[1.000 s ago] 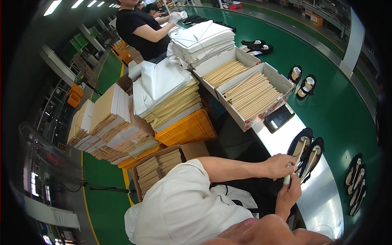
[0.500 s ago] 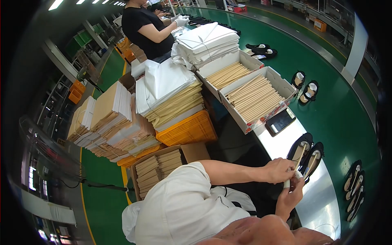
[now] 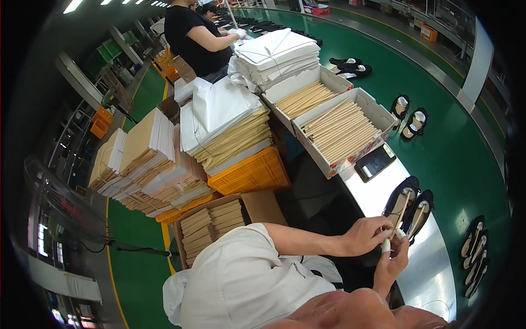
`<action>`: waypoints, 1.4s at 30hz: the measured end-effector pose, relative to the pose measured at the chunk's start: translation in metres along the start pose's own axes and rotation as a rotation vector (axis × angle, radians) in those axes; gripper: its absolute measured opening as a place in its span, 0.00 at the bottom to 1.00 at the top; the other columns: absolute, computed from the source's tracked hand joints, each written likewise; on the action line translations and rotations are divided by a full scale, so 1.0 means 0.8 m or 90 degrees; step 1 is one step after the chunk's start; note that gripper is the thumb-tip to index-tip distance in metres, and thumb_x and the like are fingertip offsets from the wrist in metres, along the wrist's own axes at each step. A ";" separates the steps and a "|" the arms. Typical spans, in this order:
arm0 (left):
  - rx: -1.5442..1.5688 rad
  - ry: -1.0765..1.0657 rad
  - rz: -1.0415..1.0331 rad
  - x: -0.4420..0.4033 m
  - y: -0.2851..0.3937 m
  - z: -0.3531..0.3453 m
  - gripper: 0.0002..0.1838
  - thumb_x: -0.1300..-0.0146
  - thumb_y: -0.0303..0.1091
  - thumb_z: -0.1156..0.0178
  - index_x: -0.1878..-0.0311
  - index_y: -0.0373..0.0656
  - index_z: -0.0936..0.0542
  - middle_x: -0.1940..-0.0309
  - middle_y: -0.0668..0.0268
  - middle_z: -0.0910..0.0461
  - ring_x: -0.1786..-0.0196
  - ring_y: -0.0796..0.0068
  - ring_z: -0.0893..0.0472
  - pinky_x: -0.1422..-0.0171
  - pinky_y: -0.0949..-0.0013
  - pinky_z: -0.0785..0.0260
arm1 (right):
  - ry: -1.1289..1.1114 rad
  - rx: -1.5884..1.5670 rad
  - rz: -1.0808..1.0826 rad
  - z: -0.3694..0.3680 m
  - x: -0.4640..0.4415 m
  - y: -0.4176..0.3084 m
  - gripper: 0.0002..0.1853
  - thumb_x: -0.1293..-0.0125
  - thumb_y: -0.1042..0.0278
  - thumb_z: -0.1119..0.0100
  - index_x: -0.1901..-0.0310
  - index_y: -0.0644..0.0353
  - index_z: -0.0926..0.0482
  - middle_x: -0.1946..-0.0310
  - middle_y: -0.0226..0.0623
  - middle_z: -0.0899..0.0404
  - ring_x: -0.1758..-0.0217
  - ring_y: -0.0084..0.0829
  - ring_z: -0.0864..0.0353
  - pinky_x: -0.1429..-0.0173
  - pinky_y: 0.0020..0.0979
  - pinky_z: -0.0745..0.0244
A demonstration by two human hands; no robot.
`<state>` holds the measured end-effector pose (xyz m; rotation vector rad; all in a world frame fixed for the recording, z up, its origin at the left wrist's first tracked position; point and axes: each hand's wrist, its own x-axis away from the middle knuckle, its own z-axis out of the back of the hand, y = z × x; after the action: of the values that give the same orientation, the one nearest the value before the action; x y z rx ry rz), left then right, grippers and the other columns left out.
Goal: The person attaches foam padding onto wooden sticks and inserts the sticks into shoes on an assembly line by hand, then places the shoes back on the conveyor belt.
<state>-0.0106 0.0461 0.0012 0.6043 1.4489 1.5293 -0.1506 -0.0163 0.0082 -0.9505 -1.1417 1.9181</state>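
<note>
My left hand reaches in from the left, its fingertips pinched at the near end of a thin wooden stick. That stick lies lengthwise in a black sandal. Close against it is my right hand, fingers bent around the same stick end, with white wraps on the thumb and one finger. Exactly where the fingertips touch is partly hidden. A second black sandal stands beside the first and also has a stick in it. Both sit on the shiny metal table edge.
Open white boxes of wooden sticks stand ahead, near a phone. Left are paper stacks, an orange crate and a carton of brown pieces. More sandals lie on the green belt. A co-worker stands beyond.
My left hand has shifted slightly left, and its fingers have turned a little around the stick end. My right hand stays close by. The co-worker's gloved hands have moved lower.
</note>
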 end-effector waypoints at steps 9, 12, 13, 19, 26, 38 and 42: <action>0.407 -0.068 0.493 0.005 -0.020 -0.022 0.19 0.20 0.50 0.43 0.48 0.41 0.19 0.58 0.67 0.15 0.58 0.79 0.16 0.56 0.69 0.21 | -0.059 -0.050 -0.051 0.004 -0.007 -0.005 0.11 0.29 0.83 0.40 0.46 0.70 0.19 0.61 0.35 0.15 0.60 0.22 0.17 0.54 0.25 0.22; 0.527 -0.042 0.485 0.001 -0.029 -0.037 0.17 0.20 0.46 0.42 0.45 0.42 0.21 0.55 0.67 0.15 0.55 0.78 0.16 0.50 0.66 0.20 | -0.060 -0.046 -0.041 0.005 -0.008 -0.004 0.11 0.29 0.83 0.41 0.48 0.71 0.18 0.60 0.35 0.15 0.61 0.22 0.18 0.53 0.25 0.22; 0.528 -0.043 0.485 0.000 -0.033 -0.043 0.17 0.20 0.46 0.42 0.45 0.42 0.21 0.55 0.67 0.15 0.55 0.78 0.16 0.50 0.66 0.20 | -0.057 -0.037 -0.033 0.006 -0.008 -0.005 0.10 0.30 0.83 0.41 0.48 0.71 0.18 0.60 0.35 0.15 0.61 0.23 0.18 0.53 0.26 0.22; 0.507 -0.002 0.460 0.001 -0.045 -0.048 0.12 0.21 0.37 0.40 0.43 0.39 0.22 0.55 0.66 0.14 0.54 0.77 0.14 0.47 0.67 0.18 | -0.003 0.072 0.024 0.008 -0.009 0.001 0.09 0.30 0.83 0.39 0.49 0.69 0.18 0.63 0.37 0.17 0.64 0.28 0.18 0.60 0.30 0.23; 0.434 0.013 0.409 0.005 -0.053 -0.045 0.11 0.22 0.31 0.39 0.44 0.36 0.25 0.60 0.65 0.15 0.57 0.76 0.14 0.51 0.69 0.19 | 0.068 0.197 0.217 -0.010 -0.010 0.023 0.09 0.32 0.84 0.38 0.52 0.67 0.17 0.64 0.41 0.18 0.66 0.35 0.17 0.64 0.32 0.24; 0.477 -0.032 0.457 0.003 -0.039 -0.028 0.10 0.23 0.31 0.40 0.45 0.37 0.21 0.57 0.64 0.13 0.55 0.75 0.12 0.44 0.69 0.18 | 0.102 0.228 0.260 -0.016 -0.011 0.029 0.12 0.34 0.85 0.38 0.50 0.66 0.16 0.59 0.46 0.16 0.57 0.50 0.15 0.54 0.43 0.20; 0.546 -0.062 0.481 0.001 -0.042 -0.025 0.11 0.23 0.33 0.39 0.45 0.38 0.21 0.55 0.64 0.14 0.53 0.74 0.13 0.41 0.67 0.19 | 0.072 0.252 0.251 -0.018 -0.004 0.032 0.14 0.35 0.85 0.38 0.49 0.66 0.16 0.55 0.49 0.16 0.51 0.53 0.16 0.47 0.47 0.21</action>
<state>-0.0184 0.0334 -0.0346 1.8740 1.8934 1.2932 -0.1419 -0.0227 -0.0195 -1.0962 -0.5006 2.2547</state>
